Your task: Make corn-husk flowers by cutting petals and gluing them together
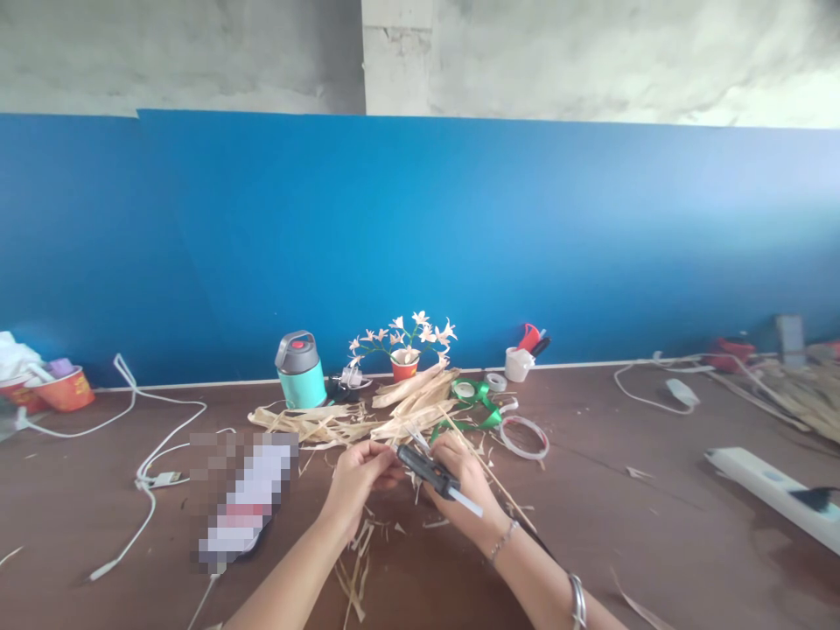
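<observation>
My right hand [463, 486] is wrapped round a black glue gun [426, 469] with a white glue stick [467, 502] poking out of its rear; its nozzle points left toward my other hand. My left hand [358, 477] pinches a small pale straw piece [387, 452] right at the nozzle. Both hands hover low over the brown table [656, 542], just in front of a heap of dried straw strips [387, 411].
Behind the straw stand a teal flask [300, 370], a red pot of straw flowers [405, 350], a white cup with pens [520, 360], green ribbon [476, 402] and tape rolls [523, 436]. White cables [148, 455] trail left; a power strip [774, 490] lies right. Scraps litter the table.
</observation>
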The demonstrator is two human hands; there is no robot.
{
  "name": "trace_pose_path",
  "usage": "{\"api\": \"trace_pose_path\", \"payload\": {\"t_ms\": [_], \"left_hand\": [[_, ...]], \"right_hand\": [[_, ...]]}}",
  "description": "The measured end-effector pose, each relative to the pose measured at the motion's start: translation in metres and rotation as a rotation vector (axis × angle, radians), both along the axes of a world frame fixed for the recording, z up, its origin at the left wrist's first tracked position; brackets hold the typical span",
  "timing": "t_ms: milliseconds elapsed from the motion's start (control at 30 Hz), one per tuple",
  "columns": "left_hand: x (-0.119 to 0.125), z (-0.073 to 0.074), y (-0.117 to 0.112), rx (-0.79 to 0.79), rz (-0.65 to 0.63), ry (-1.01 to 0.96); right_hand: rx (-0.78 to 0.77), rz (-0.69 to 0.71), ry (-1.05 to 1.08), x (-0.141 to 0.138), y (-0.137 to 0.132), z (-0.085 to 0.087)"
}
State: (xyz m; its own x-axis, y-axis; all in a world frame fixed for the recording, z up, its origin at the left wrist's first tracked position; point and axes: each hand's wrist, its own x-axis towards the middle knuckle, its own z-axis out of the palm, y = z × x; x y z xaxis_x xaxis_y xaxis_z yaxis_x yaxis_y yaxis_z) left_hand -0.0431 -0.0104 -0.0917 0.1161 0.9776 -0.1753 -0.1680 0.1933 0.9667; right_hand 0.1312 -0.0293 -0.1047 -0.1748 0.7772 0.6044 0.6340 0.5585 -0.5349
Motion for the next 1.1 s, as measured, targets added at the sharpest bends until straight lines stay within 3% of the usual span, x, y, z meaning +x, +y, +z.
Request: {"api": "trace_pose_path", "payload": {"t_ms": [200,467,733,1100], "left_hand": [[0.0008,0.0022,-0.0012,-0.006,0.005,0.000],[0.0003,0.0018,-0.0009,0.007,0.006,-0.006],[0.0012,0.0027,-0.0019,-0.007,0.009,-0.003],[-0.0001,0.0020,-0.0011,0.004,0.005,0.003]], "right_hand": [[0.035,0.017,-0.023,0.0005,0.0026,-0.0047],[0.022,-0.013,-0.004,-0.0007,-0.0014,0.0022],[0.023,0.006,-0.028,0.0009,0.0030,-0.0062],[0.012,-0.014,-0.013,-0.0001,-0.0001,-0.0007]]}}
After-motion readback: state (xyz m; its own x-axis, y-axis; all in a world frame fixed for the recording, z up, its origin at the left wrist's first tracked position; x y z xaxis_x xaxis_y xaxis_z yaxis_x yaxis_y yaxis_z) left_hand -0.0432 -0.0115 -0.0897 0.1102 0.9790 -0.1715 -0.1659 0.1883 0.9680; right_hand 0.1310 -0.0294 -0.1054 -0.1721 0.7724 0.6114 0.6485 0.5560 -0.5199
